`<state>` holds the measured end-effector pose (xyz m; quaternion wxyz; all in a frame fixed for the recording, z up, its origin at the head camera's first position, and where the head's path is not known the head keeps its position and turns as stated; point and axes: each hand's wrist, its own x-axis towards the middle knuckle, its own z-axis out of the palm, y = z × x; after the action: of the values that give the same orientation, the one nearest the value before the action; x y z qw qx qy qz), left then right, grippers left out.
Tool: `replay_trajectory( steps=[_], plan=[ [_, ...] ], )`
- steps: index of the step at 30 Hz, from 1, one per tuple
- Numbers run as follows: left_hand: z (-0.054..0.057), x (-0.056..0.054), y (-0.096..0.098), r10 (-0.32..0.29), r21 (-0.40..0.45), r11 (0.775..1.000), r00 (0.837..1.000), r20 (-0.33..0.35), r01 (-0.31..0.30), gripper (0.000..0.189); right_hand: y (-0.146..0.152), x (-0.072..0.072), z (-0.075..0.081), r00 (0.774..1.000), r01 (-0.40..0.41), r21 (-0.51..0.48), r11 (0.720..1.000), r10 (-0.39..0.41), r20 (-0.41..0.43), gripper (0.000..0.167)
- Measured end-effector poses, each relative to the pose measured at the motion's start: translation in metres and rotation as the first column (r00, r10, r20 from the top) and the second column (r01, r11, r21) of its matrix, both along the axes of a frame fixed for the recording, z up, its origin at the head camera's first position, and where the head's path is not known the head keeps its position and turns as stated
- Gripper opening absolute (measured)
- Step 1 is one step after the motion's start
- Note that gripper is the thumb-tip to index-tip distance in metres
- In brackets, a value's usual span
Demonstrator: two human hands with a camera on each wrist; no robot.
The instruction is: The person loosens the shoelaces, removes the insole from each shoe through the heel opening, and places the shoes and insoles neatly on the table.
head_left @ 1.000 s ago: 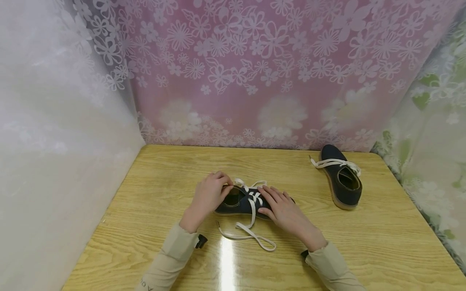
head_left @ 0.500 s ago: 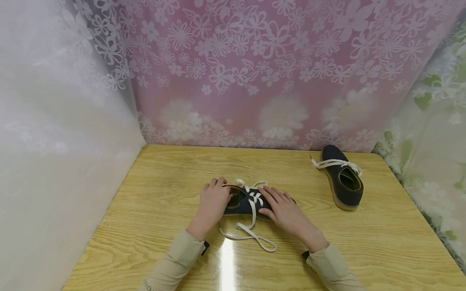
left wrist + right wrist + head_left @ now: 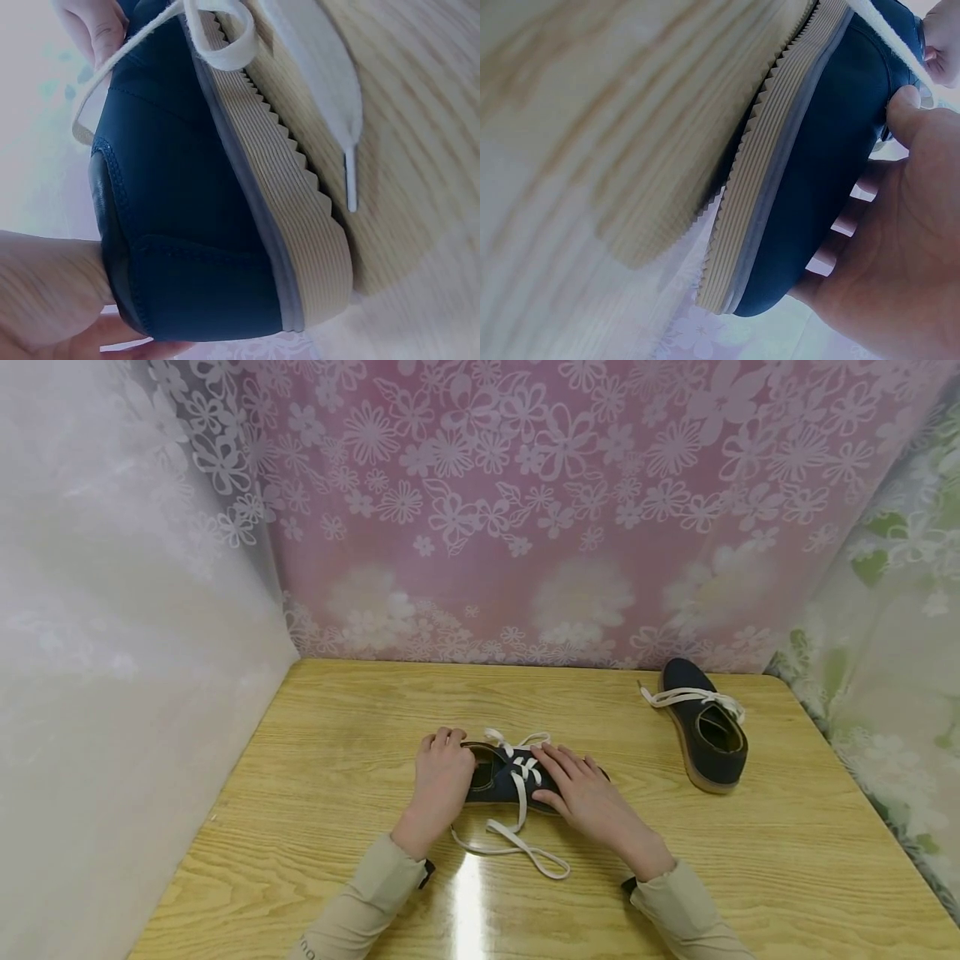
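A navy shoe (image 3: 504,787) with untied white laces lies sideways on the wooden table, its toe to the right. My left hand (image 3: 444,777) grips the heel end, the fingers behind the heel and part of the hand reaching into the opening. In the left wrist view the heel (image 3: 202,292) and ridged tan sole show clearly. Over the toe end my right hand (image 3: 592,793) holds the shoe, its thumb (image 3: 906,112) on the upper and its fingers across to the far side. A loose white lace (image 3: 517,843) trails toward me, its metal tip (image 3: 351,180) on the table.
A second navy shoe (image 3: 705,727) with white laces stands at the back right of the table (image 3: 337,710). Pink flowered cloth (image 3: 465,527) hangs behind the table. Pale cloths hang on the left (image 3: 135,635) and right (image 3: 877,693).
My left hand has moved slightly right, from pinching the rim of the shoe's opening to gripping round the heel. The right hand and the shoe stay in place.
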<state>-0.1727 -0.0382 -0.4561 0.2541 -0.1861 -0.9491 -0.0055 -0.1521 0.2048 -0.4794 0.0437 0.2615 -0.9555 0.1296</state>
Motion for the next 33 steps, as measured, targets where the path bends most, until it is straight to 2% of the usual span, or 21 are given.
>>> replay_trajectory(
  steps=[9, 18, 21, 23, 27, 30, 33],
  plan=[
    [0.000, -0.003, -0.001, -0.016, -0.022, 1.000, 1.000, 0.007, 0.016, 0.027, 0.000, 0.000, 0.001, 1.000, 0.001, -0.002, 1.000, -0.001, -0.002, 0.068],
    [0.004, -0.001, 0.001, -0.001, -0.026, 1.000, 1.000, -0.013, 0.001, 0.052, 0.000, 0.001, 0.000, 1.000, 0.000, -0.007, 1.000, -0.001, -0.001, 0.068],
    [0.004, 0.000, 0.002, -0.008, -0.018, 1.000, 1.000, 0.004, 0.008, 0.053, 0.000, 0.001, 0.000, 1.000, 0.003, -0.011, 1.000, -0.003, 0.000, 0.067],
    [0.004, 0.000, 0.001, -0.037, 0.011, 0.999, 0.999, 0.023, 0.037, 0.045, 0.000, 0.001, 0.000, 1.000, 0.004, -0.011, 1.000, -0.004, 0.000, 0.067],
    [0.004, -0.003, -0.003, -0.134, 0.066, 0.989, 0.990, 0.045, 0.130, 0.029, 0.000, 0.002, 0.000, 1.000, 0.003, -0.011, 1.000, -0.003, 0.006, 0.067],
    [0.003, -0.008, -0.006, -0.198, 0.080, 0.977, 0.980, 0.026, 0.195, 0.027, 0.001, 0.002, 0.002, 1.000, -0.002, -0.013, 1.000, 0.003, 0.011, 0.066],
    [0.004, -0.015, -0.010, -0.241, 0.082, 0.967, 0.970, -0.031, 0.242, 0.029, 0.001, 0.002, 0.003, 1.000, -0.009, -0.019, 1.000, 0.010, 0.016, 0.066]
  ],
)
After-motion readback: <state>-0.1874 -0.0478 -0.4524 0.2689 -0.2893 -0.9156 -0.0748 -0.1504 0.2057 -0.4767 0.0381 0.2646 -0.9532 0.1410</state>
